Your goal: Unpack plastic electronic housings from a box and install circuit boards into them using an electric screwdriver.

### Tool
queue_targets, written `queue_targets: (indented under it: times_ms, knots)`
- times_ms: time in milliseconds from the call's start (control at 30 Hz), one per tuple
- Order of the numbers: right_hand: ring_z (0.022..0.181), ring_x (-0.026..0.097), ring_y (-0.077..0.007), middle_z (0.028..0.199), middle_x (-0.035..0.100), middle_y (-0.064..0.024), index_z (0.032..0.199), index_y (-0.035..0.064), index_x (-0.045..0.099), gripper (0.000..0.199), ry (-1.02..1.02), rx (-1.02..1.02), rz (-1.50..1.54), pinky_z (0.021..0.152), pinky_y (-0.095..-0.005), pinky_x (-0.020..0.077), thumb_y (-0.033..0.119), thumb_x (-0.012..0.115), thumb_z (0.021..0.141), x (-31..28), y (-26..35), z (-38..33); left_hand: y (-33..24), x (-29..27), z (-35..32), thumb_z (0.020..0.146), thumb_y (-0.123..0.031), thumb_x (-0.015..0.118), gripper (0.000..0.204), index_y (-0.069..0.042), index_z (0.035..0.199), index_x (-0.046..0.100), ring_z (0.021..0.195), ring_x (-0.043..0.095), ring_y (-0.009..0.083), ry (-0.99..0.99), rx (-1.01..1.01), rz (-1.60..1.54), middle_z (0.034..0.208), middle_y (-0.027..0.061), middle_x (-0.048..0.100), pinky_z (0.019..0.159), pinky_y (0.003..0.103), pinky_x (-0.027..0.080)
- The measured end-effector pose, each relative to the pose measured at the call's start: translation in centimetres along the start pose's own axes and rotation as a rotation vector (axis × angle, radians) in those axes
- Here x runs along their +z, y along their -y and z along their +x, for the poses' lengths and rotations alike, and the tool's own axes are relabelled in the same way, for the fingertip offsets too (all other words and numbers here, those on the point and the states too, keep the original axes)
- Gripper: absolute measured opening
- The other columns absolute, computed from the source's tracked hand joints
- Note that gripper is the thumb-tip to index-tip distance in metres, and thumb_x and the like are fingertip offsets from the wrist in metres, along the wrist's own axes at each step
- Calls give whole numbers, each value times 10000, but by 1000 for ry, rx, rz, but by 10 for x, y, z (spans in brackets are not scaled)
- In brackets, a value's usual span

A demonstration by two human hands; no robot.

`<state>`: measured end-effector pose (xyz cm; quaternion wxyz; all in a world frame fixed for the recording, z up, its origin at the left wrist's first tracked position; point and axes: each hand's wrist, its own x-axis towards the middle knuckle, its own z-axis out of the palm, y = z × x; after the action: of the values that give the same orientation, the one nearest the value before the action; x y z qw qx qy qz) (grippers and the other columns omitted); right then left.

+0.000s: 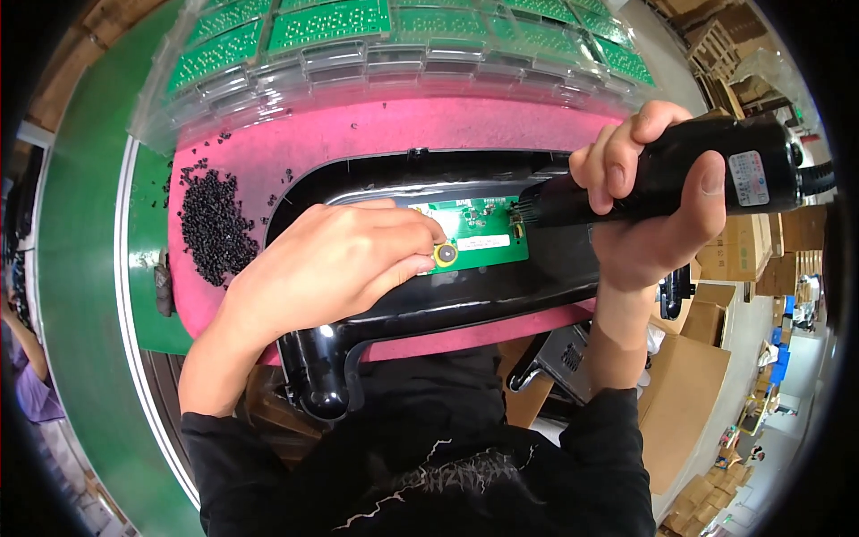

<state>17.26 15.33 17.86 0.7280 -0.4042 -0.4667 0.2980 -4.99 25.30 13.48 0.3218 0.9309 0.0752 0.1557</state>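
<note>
The right hand (pixel 649 210) was wrapped tight round a black, matt, barrel-shaped screwdriver (pixel 680 174), its fingers curled over the top and the thumb pressed along the near side by a small label; the tool lay nearly level, its ribbed nose pointing left at the right end of a small green board (pixel 479 234). The left hand (pixel 344 259) rested on that board, fingertips pinched close on a round brass-coloured disc (pixel 445 255) at its lower left corner. The board sat flat in the hollow of a glossy black plastic housing (pixel 420 304), long and curved, with a rounded stub at its near-left end. Under the housing lay a pink foam mat (pixel 358 125), with a heap of tiny black screws (pixel 210 228) to the left. Beyond stood clear ribbed trays (pixel 376 63) of more green boards.
</note>
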Motion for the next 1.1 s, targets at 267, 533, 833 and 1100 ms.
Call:
queue_targets:
  times_ms: [267, 533, 833, 1100]
  knots:
    - [501, 413, -109, 617, 468, -7, 999, 26, 515, 484, 49, 33, -144, 558, -290, 363, 504, 487, 929, 9, -6, 5, -3, -4, 0, 891, -158, 638, 164, -24, 807, 596, 656, 646, 278, 50, -117, -11, 1040, 51, 717, 587, 364, 514]
    - [484, 407, -104, 636, 490, 7, 1000, 52, 546, 507, 87, -82, 242, 526, -285, 339, 547, 549, 892, 14, 5, -7, 5, -3, -3, 863, -133, 677, 122, -28, 914, 710, 808, 706, 274, -69, 15, -75, 966, 91, 731, 697, 343, 565]
    - [472, 491, -71, 626, 523, 34, 945, 99, 462, 388, 146, -170, 452, 561, -244, 412, 406, 666, 826, 47, 40, -21, 2, -11, -4, 711, -27, 798, 160, -1, 860, 747, 809, 717, 214, -230, -49, -476, 904, 116, 744, 737, 314, 574]
    - [463, 494, -50, 620, 520, 54, 943, 100, 467, 414, 148, -272, 422, 553, -227, 419, 419, 689, 802, 54, 36, -23, 3, -9, -6, 745, 9, 758, 134, 16, 877, 737, 833, 722, 220, -236, -32, -471, 892, 128, 738, 749, 317, 581]
